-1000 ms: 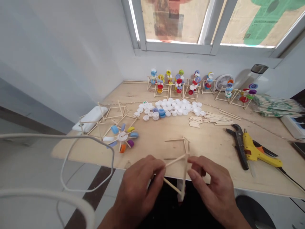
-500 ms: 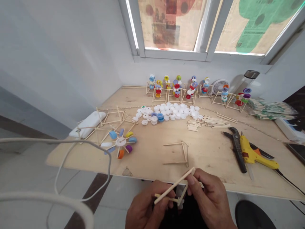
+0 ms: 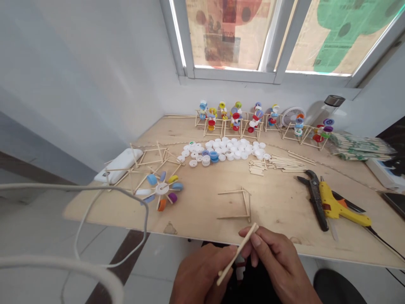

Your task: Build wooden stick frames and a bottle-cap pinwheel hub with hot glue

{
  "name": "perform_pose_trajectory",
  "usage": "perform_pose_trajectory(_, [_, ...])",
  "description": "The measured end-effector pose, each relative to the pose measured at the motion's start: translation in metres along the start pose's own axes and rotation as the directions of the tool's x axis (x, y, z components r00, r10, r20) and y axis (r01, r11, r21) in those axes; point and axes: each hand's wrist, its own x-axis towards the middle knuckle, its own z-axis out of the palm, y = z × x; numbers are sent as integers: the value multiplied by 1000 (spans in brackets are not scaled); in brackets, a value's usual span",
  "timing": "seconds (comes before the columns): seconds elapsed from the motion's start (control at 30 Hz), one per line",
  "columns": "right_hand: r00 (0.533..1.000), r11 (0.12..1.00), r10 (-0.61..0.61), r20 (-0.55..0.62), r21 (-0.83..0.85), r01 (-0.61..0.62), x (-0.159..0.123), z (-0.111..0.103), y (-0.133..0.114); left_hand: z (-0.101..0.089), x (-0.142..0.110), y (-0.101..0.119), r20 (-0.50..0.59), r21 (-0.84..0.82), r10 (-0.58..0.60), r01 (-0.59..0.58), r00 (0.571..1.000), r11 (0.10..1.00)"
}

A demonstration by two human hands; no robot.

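Note:
Between my hands, just off the table's front edge, is a small frame of joined wooden sticks [image 3: 238, 254], seen nearly edge-on so that its sticks line up. My left hand [image 3: 202, 272] is closed on its lower part, with the back of the hand hiding much of it. The fingers of my right hand [image 3: 274, 255] pinch the upper end. Beyond them on the table lies a three-sided stick frame [image 3: 245, 203]. To the left rests a wheel of sticks with a white cap hub [image 3: 162, 188] and coloured bottle caps round it.
White bottle caps [image 3: 234, 147] and cut sticks [image 3: 278, 162] lie mid-table. Finished cap wheels on stands [image 3: 236, 120] line the back. Black cutters [image 3: 314, 202] and a yellow glue gun [image 3: 341, 209] lie at right. A white cable [image 3: 144, 211] loops across the left.
The stick frame in my hands has been turned, so its separate sticks now overlap in view. My left hand has rolled over, showing more of its back.

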Motion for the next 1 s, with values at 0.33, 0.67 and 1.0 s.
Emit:
perform_pose_trajectory(0.33, [990, 987, -76, -117, -148, 58, 4, 8, 4, 6, 2, 1, 31, 188, 243, -244, 970, 951])
perform_pose_trajectory(0.67, [982, 986, -86, -167, -155, 60, 7, 16, 9, 8, 0, -7, 36, 172, 270, -273, 962, 947])
perform_pose_trajectory(1.0, [946, 916, -177, -271, -397, 58, 19, 20, 10, 14, -5, -13, 11, 136, 265, -264, 964, 955])
